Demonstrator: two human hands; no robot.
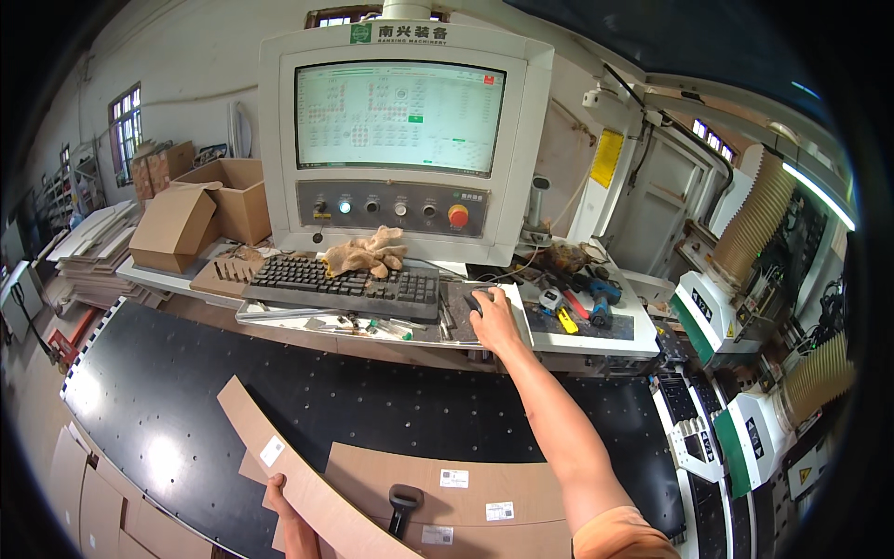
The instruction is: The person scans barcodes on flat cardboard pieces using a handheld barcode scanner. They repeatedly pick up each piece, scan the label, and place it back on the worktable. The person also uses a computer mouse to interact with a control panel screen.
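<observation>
Two bare hands are in use. The left hand (283,503) grasps a long, light-brown, flat wooden-looking board (315,484) by its left edge, with the thumb lying on the upper face. The board is held tilted at the lower centre, partly over the black, dotted machine bed (177,382); a white rectangular label (271,451) is attached to its face. The right hand (497,321) is placed on a black computer mouse (475,303), fingers curved around it, on the white desk (644,330).

To the left of the mouse is a black, full-size keyboard (340,291), with tan fabric gloves (365,253) lying on it. Behind them stands a light-grey control cabinet (279,121) with a lit display screen (400,116) and a round red push button (458,216). To the right of the mouse are a yellow, elongated tool (567,321) and a blue tool (607,292). At the lower centre, a black handheld scanner (404,501) lies on flat brown labelled panels (396,458).
</observation>
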